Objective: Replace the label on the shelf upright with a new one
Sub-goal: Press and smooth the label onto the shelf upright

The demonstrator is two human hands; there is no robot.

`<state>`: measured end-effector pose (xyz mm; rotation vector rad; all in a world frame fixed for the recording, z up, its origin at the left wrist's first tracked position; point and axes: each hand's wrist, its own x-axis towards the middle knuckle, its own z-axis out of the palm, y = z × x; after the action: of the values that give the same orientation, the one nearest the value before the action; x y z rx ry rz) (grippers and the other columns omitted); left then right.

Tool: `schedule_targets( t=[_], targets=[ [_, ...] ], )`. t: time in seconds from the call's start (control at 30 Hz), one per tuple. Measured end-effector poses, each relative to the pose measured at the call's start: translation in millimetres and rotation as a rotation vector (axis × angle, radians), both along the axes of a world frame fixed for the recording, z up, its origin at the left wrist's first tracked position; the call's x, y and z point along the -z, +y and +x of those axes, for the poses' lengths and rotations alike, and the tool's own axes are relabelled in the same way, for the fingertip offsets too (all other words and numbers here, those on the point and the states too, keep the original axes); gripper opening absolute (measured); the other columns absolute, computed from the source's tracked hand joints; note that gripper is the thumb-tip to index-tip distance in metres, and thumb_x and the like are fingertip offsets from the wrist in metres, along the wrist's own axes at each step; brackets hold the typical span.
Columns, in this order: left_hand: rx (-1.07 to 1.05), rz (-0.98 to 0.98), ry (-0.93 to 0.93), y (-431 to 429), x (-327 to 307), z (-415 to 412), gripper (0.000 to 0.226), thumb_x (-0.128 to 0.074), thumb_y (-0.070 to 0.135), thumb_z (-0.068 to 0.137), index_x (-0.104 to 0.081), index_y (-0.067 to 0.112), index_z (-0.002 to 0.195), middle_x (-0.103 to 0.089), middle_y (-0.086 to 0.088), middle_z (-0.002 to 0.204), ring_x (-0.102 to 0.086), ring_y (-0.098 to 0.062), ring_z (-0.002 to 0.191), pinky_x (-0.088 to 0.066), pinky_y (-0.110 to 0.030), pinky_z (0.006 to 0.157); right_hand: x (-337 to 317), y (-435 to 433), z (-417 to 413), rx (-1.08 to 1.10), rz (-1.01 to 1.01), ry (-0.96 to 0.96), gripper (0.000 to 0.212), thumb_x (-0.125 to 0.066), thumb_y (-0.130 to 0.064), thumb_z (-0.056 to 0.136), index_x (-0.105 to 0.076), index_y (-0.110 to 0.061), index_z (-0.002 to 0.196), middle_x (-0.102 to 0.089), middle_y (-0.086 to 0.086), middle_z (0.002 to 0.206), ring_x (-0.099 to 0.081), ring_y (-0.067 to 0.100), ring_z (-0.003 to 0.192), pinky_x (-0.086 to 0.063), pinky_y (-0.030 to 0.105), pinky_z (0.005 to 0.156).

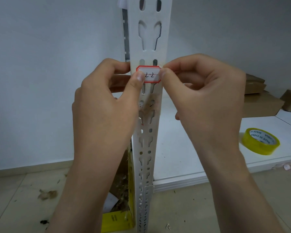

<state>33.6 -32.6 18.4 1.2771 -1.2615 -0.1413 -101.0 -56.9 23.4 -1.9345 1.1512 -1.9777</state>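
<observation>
Sitting against the face of the white shelf upright (148, 132), over its slots, the red-bordered label (149, 74) is held at both ends. The left hand (106, 105) presses its thumb on the label's left end; the right hand (203, 91) pinches the right edge between thumb and forefinger. Uneven pressing could set it crooked or wrinkled across the slots. A yellow tape roll (260, 141) lies on the shelf board (191, 158), far right.

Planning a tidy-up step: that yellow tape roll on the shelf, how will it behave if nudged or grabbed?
The tape roll lies flat on the white shelf, so a nudge should slide it, not roll it. Probably light: it is a hollow ring. The glossy outer wrap may be slippery, so gripping through the core seems safer.
</observation>
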Motion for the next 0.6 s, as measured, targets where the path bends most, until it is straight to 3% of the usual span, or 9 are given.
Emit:
schedule_targets(
  t=[0.13,0.27,0.5,0.6],
  targets=[
    [0.001,-0.003,-0.001,0.2,0.3,-1.4,0.022,-0.062,0.044,0.094,-0.067,0.033,0.112,-0.072,0.023,0.100,-0.068,0.005,0.097,-0.057,-0.032,0.091,0.7,-1.2,3.0,0.050,-0.027,0.028,0.002,-0.076,-0.029,0.090,-0.077,-0.029,0.088,-0.074,-0.018,0.074,-0.068,-0.003,0.062,-0.061,0.027,0.059],
    [0.000,-0.007,-0.004,0.1,1.6,-2.7,0.024,-0.062,0.043,0.095,-0.067,0.031,0.115,-0.072,0.020,0.103,-0.068,0.003,0.098,-0.057,-0.033,0.091,-2.7,-0.3,-1.8,0.012,0.012,0.082,0.005,-0.077,-0.028,0.088,-0.078,-0.031,0.084,-0.072,-0.022,0.073,-0.066,-0.006,0.062,-0.058,0.016,0.062],
    [0.006,-0.003,0.011,-0.7,1.0,-2.1,0.025,-0.063,0.042,0.094,-0.068,0.031,0.116,-0.072,0.022,0.102,-0.068,0.004,0.097,-0.057,-0.029,0.091,2.2,-2.7,3.2,0.004,-0.031,-0.015,0.001,-0.077,-0.025,0.090,-0.078,-0.025,0.091,-0.075,-0.017,0.077,-0.069,-0.002,0.063,-0.058,0.018,0.058],
    [0.000,-0.005,0.016,-0.9,1.3,-1.7,0.028,-0.063,0.043,0.094,-0.069,0.033,0.119,-0.072,0.023,0.102,-0.068,0.004,0.097,-0.056,-0.028,0.091,3.2,-3.3,5.2,0.047,-0.068,0.035,0.002,-0.077,-0.027,0.089,-0.079,-0.026,0.089,-0.072,-0.019,0.076,-0.071,-0.001,0.070,-0.054,0.010,0.066]
  ],
)
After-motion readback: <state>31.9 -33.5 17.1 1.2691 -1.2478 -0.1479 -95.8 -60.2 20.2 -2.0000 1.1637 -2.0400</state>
